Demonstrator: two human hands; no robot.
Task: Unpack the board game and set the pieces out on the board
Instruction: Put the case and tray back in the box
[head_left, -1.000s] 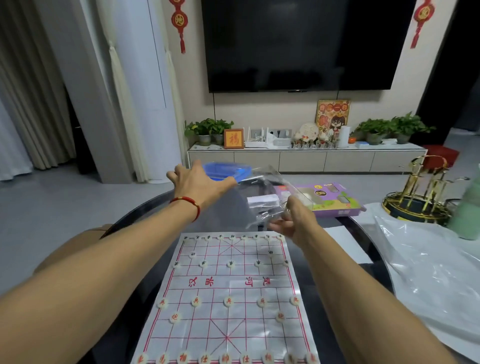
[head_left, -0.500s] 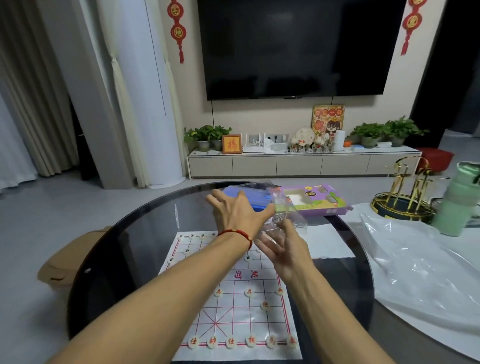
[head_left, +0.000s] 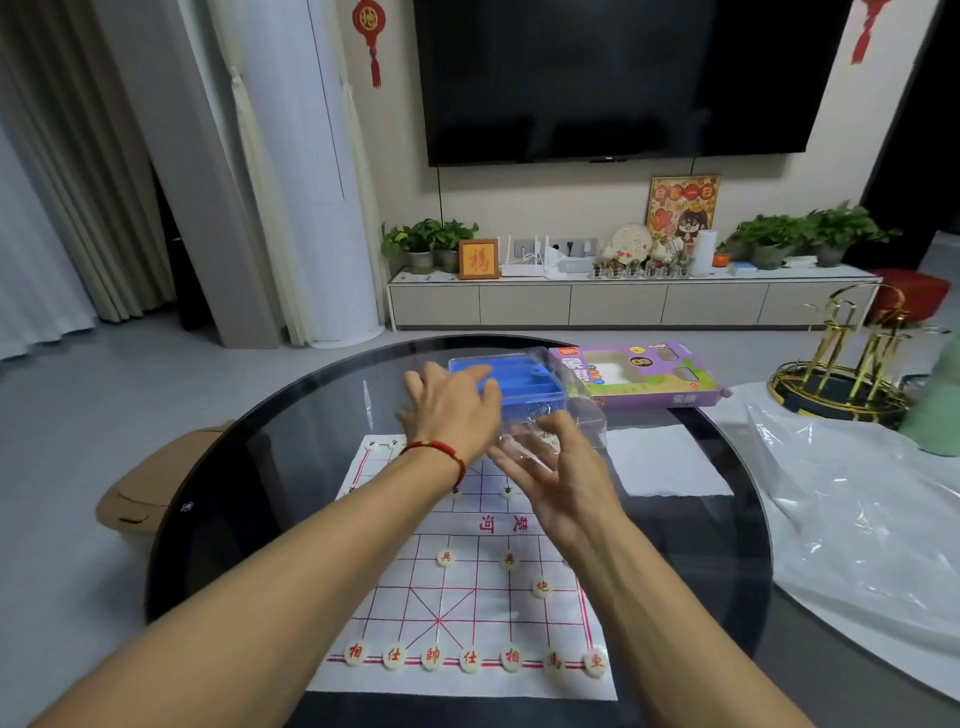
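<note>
The white paper board (head_left: 467, 613) with a red grid lies on the dark round glass table (head_left: 223, 519). Several round white pieces (head_left: 470, 659) with red characters line its near edge, and more stand further up. Beyond the far edge sits a blue tray (head_left: 524, 382) inside a clear plastic case. My left hand (head_left: 452, 410), with a red cord at the wrist, rests with straight fingers on the tray's near left side. My right hand (head_left: 563, 480) hovers with fingers spread just below crumpled clear plastic (head_left: 576, 428), holding nothing.
The purple game box (head_left: 641, 374) lies right of the tray. A white paper sheet (head_left: 665, 462) and a large clear plastic sheet (head_left: 857, 514) cover the table's right side, with a gold rack (head_left: 852, 364) and a green bottle (head_left: 935, 410) behind. A brown seat (head_left: 140, 493) stands at left.
The tray in its clear wrapping went from lifted in both hands to resting on the table beyond the board. My right hand let go of the plastic and spread its fingers.
</note>
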